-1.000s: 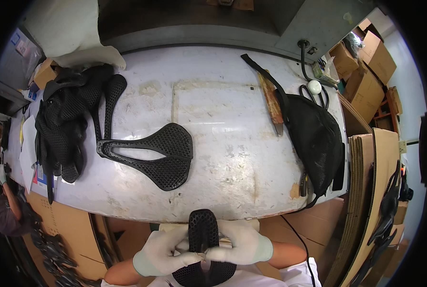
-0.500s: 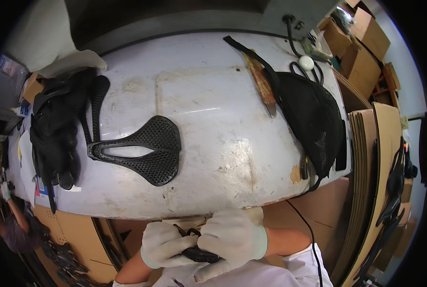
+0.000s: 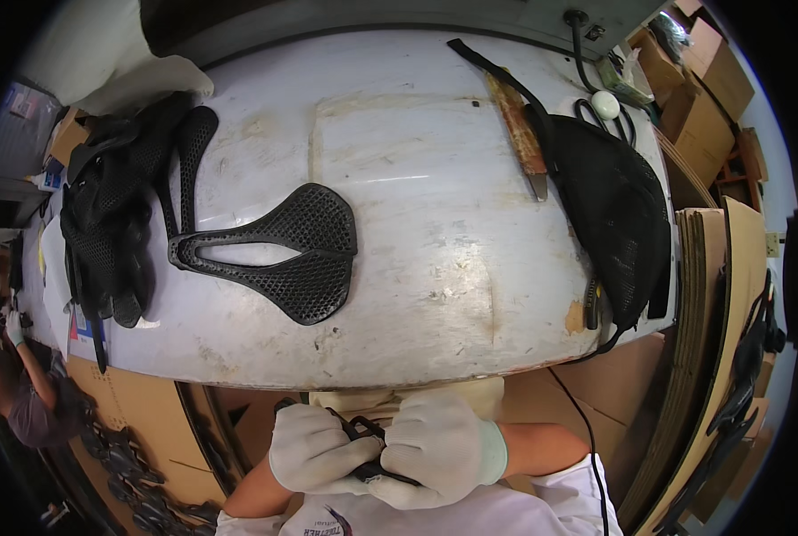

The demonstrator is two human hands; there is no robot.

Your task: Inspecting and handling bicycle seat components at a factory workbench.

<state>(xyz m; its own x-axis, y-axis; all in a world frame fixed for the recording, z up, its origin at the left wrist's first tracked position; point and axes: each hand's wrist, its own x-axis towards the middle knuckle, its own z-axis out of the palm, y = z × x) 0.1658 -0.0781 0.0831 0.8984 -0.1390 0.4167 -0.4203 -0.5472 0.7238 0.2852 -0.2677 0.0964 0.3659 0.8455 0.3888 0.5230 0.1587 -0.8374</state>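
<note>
Both my hands wear white knit gloves and are close together in front of my body, below the table's near edge. My left hand (image 3: 312, 449) and my right hand (image 3: 439, 449) are closed around a black bicycle saddle (image 3: 361, 427). The gloves cover most of this saddle; only dark edges and a strip between the hands show. Beyond them, another black honeycomb-patterned saddle (image 3: 323, 219) lies on the table with its narrow nose to the left. Neither hand touches it.
Several black saddles are heaped (image 3: 113, 214) at the table's left. On the right lie a black mesh bag (image 3: 609, 210) and a rusty blade (image 3: 517, 125). Cardboard sheets (image 3: 698, 357) stand right of the white table (image 3: 417, 313). A cable (image 3: 578, 420) hangs nearby. Another person (image 3: 37, 402) works far left.
The table and its things sit higher and slightly farther right in view. My hands have turned the held saddle a little; its perforated lower part is now covered by the gloves.
</note>
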